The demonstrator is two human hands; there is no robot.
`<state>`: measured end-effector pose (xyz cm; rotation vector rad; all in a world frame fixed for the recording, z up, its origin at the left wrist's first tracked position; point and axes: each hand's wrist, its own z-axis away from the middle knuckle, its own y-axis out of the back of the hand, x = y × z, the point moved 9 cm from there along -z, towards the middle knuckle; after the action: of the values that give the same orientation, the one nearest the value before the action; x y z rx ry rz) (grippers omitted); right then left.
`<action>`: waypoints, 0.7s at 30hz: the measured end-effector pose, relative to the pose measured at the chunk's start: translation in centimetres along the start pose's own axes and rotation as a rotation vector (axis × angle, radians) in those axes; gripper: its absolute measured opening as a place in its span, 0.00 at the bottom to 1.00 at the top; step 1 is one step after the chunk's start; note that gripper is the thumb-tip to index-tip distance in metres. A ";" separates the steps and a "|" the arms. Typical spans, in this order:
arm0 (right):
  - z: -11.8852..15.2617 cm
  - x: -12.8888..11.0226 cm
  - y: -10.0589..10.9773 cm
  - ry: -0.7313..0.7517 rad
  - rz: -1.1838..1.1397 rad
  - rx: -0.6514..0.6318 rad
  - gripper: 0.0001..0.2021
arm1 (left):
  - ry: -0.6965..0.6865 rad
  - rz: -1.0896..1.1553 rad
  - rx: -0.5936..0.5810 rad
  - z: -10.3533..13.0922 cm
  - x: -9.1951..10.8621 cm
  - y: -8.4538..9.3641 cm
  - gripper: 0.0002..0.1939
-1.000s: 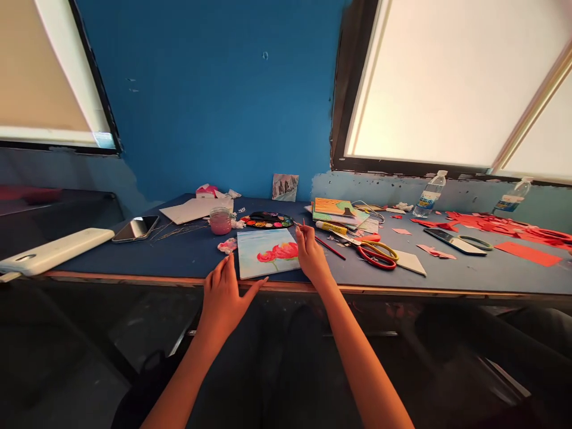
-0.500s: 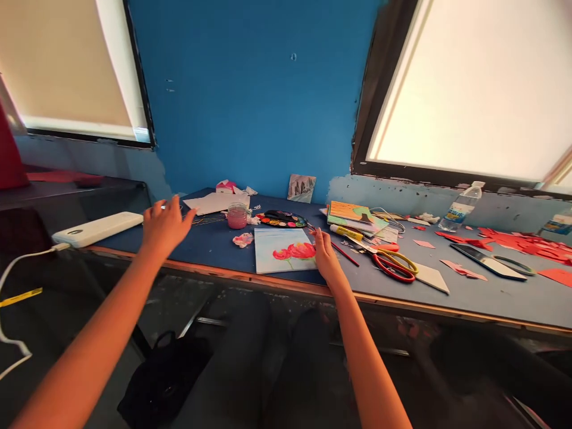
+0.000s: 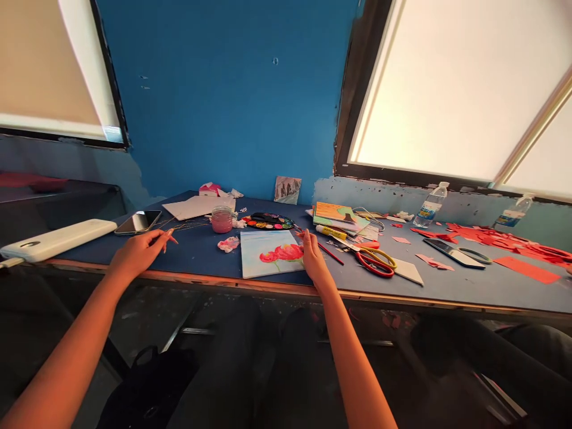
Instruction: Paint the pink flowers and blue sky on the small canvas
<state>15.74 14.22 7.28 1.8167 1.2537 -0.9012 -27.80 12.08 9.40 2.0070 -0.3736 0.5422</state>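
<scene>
My right hand (image 3: 311,257) rests at the right edge of a small canvas (image 3: 250,262) painted with red flowers on pale blue. Its fingers are closed around a thin paintbrush, whose red handle (image 3: 331,254) sticks out behind the hand. My left hand (image 3: 142,251) hangs low over the table's left part, fingers loosely stretched and holding nothing. Just beyond it lies a dark phone (image 3: 138,221). A jar of pink water (image 3: 222,220), a crumpled stained tissue (image 3: 229,244) and a paint palette (image 3: 268,221) surround the canvas.
A white power bank (image 3: 58,239) lies far left. Right of the canvas are scissors (image 3: 375,262), a yellow glue stick (image 3: 330,232) and stacked paintings (image 3: 342,215). Farther right stand water bottles (image 3: 431,205), near red paper scraps (image 3: 496,238) and another phone (image 3: 453,253).
My left hand has come down and toward me, uncovering the phone. My right hand stays at the canvas with the brush. The view has turned slightly right.
</scene>
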 end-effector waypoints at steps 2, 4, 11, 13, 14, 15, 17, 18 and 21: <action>0.2 -0.1 0.0 -0.016 0.008 -0.008 0.25 | -0.109 0.041 0.026 1.9 2.7 -0.7 0.27; 0.3 -0.3 -0.1 -0.025 0.021 -0.020 0.25 | -0.312 0.097 0.023 4.8 6.9 -2.4 0.27; 1.3 -1.7 0.1 -0.053 0.150 -0.056 0.25 | -0.328 -0.091 0.051 10.5 13.9 -8.6 0.43; 2.1 -2.4 0.2 -0.037 0.186 -0.080 0.25 | -0.261 -0.077 -0.039 10.4 14.0 -9.7 0.45; 2.5 -2.7 0.4 -0.024 0.177 -0.080 0.26 | -0.242 -0.050 -0.086 10.2 14.0 -10.0 0.44; 2.9 -2.9 0.5 -0.013 0.153 -0.075 0.26 | -0.221 -0.015 -0.117 10.0 14.0 -10.1 0.41; 3.8 -3.0 0.8 0.000 0.081 -0.049 0.26 | -0.182 0.079 -0.133 9.3 13.9 -9.8 0.35; 4.1 -3.0 1.0 0.002 0.039 -0.025 0.26 | -0.166 0.152 -0.134 8.9 13.9 -9.5 0.33; 5.0 -2.7 1.6 0.018 -0.101 0.096 0.25 | -0.101 0.489 -0.165 7.3 14.1 -9.1 0.31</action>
<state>15.85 8.34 7.56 1.8531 1.3442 -1.0185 -9.84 9.42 6.97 1.7865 -0.9550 0.6850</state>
